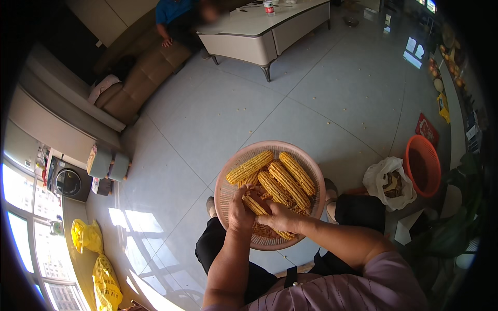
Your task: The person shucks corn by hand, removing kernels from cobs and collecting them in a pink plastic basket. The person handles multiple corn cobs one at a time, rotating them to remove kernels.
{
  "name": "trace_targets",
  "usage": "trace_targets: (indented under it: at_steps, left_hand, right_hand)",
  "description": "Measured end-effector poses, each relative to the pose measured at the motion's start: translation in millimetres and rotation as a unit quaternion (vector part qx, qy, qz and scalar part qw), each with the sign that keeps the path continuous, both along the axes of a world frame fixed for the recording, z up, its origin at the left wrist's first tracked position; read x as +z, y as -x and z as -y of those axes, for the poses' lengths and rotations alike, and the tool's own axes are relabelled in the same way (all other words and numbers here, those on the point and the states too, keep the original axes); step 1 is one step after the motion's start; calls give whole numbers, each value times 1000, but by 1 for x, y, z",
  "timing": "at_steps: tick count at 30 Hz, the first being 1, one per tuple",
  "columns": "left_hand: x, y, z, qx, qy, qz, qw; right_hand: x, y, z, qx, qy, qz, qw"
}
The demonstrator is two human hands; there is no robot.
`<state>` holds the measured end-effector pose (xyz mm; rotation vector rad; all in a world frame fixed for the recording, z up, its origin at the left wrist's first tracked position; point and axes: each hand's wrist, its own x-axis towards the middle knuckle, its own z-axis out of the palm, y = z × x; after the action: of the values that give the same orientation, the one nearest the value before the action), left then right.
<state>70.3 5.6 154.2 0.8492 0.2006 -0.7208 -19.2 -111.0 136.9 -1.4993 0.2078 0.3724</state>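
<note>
An ear of dried yellow corn lies between my hands, over a pink plastic basket that stands between my legs. My left hand grips one end of this ear, its thumb along the side. At the other end my right hand has hold of it, thumb pressed near the kernels. Several more ears fill the basket: one ear leans at the upper left, another ear at the upper right. Loose kernels and reddish bits show beneath them; much of the bottom is hidden.
To the right sit a white plastic bag holding husk-like scraps and an orange plastic basket. Scattered kernels dot the tiled floor. Farther off are a low table and a person on a brown sofa. Yellow bags lie left.
</note>
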Motion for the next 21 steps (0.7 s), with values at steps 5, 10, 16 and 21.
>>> trace_targets:
  at_steps: [5,10,16,21]
  left_hand:
    - [-17,-11,-8,-13,-5,-11,1000]
    - [-23,-12,-7,-37,-52,14,998]
    - [0,0,-1,-16,-20,30,999]
    - [5,-4,-8,-5,16,-27,999]
  right_hand:
    - [-1,3,-5,-10,32,-14,999]
    - [11,7,-8,-10,116,35,993]
    - [2,7,-6,-28,94,50,994]
    - [16,4,-4,0,43,24,999]
